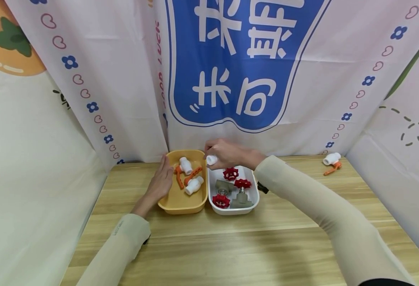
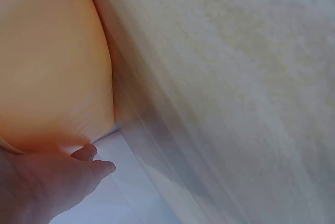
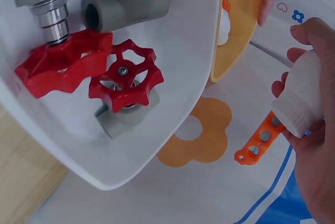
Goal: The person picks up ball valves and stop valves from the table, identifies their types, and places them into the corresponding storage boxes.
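My right hand [image 1: 229, 153] grips a white ball valve [image 3: 302, 93] with an orange lever, over the back of the white bin [image 1: 232, 212]. My left hand [image 1: 161, 180] lies along the left wall of the yellow bin [image 1: 177, 201], its fingers fairly straight against the outside. Inside the yellow bin are two white ball valves, one farther back [image 1: 185, 165] and one nearer [image 1: 194, 185], both with orange levers. The white bin holds grey stop valves with red handwheels [image 3: 124, 73], several of whose parts overlap.
Another white ball valve [image 1: 332, 159] with an orange lever lies at the table's back right. The two bins stand side by side on the wooden table [image 1: 209, 250]. Behind them hangs a printed curtain [image 1: 134, 99], and light cloth covers both sides.
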`<state>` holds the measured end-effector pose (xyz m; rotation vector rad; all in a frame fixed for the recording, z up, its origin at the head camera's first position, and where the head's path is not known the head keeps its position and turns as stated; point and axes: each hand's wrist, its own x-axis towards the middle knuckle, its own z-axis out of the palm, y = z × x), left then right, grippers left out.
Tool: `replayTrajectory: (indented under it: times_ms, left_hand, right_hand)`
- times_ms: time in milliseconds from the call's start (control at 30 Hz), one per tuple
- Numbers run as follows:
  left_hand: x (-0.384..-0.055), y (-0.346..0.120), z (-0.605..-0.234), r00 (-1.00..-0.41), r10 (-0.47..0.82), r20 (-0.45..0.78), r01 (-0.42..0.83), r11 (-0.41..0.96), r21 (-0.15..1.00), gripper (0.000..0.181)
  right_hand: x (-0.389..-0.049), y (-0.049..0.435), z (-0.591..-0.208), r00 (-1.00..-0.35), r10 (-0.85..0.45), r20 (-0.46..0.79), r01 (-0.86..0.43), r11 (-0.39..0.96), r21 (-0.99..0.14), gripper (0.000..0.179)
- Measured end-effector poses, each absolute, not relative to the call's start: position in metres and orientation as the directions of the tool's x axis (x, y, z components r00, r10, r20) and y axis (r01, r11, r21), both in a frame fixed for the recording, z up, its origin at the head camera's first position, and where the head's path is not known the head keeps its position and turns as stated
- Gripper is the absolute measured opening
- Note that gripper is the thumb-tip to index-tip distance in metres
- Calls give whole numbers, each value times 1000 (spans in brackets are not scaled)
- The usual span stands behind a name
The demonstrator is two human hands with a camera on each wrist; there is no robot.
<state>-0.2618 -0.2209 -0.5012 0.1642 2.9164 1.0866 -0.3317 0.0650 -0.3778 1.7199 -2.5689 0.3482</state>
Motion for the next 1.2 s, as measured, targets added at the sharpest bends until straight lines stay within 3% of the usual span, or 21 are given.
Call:
replayTrajectory:
  times_ms: [300,1200]
  left_hand:
    - [-261,-221,-502,-994,105,28,97,745,660,65]
    - [-260,-220,-499,-994,100,35,99,753,651,66]
  right_hand:
    - [-331,42,-384,-456,-887,70,-881,439,-179,29]
    - [-345,-5,-416,-430,-903,17,-875,412,-253,34]
